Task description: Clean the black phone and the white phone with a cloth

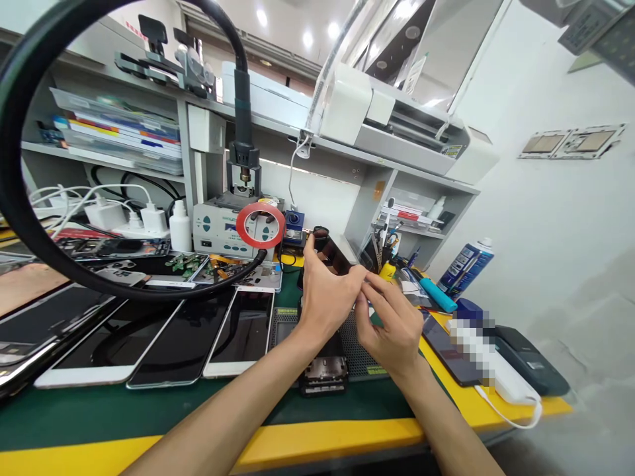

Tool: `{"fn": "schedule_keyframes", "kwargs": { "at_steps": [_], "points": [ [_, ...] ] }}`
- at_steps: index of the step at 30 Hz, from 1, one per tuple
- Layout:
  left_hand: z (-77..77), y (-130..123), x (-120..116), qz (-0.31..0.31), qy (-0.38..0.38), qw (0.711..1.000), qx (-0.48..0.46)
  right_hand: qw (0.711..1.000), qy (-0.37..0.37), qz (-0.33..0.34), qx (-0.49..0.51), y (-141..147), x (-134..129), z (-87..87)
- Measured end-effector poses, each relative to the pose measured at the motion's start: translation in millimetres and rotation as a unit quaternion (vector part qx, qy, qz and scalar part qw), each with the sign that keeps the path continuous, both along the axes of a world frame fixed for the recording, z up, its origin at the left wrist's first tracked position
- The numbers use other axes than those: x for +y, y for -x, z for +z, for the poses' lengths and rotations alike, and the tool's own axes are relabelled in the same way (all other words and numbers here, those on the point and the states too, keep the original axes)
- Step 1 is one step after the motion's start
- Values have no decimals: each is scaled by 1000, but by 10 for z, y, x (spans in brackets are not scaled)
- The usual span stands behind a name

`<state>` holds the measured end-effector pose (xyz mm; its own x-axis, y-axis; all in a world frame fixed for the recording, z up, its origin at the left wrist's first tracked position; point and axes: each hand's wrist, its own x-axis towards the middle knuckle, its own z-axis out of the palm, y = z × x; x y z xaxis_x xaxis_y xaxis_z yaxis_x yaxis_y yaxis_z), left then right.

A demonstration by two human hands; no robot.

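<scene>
Fingers of the left hand (325,301) are wrapped round a dark panel (334,256), tilted up off the table (322,437), probably so that its near edge can be got at. The right hand (394,324) meets it there with thumb and forefinger drawn together; whether they pinch anything I cannot tell. At six o'clock from the hands, an opened phone body (325,375) lies below them on a perforated mat (368,354), seemingly to keep it within reach. Phones (243,334) lie screen up side by side at nine o'clock, perhaps to keep the glass clear of the work. Green covers the tabletop, edged in yellow. A black hose (10,165) loops at ten, a white machine (342,109) rests on a shelf (370,157) at one, and ceiling lights (308,39) shine beyond twelve.
</scene>
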<state>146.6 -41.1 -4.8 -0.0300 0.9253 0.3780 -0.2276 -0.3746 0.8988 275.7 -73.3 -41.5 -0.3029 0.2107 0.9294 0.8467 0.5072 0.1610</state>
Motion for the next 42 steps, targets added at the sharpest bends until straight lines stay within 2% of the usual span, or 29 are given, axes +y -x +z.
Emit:
{"fn": "schedule_keyframes", "kwargs": {
  "at_steps": [6, 15, 29, 42],
  "points": [
    [-17, 4, 12, 33, -1, 999, 25, 1000, 13, 14, 17, 29, 7, 3],
    [-52, 19, 34, 86, -29, 993, 76, 993, 43, 55, 96, 128, 15, -25],
    [-96, -3, 73, 116, -56, 990, 59, 973, 126, 103, 162, 158, 12, -22],
    [-104, 6, 82, 119, -84, 987, 74, 958, 153, 116, 212, 144, 31, -26]
  ]
}}
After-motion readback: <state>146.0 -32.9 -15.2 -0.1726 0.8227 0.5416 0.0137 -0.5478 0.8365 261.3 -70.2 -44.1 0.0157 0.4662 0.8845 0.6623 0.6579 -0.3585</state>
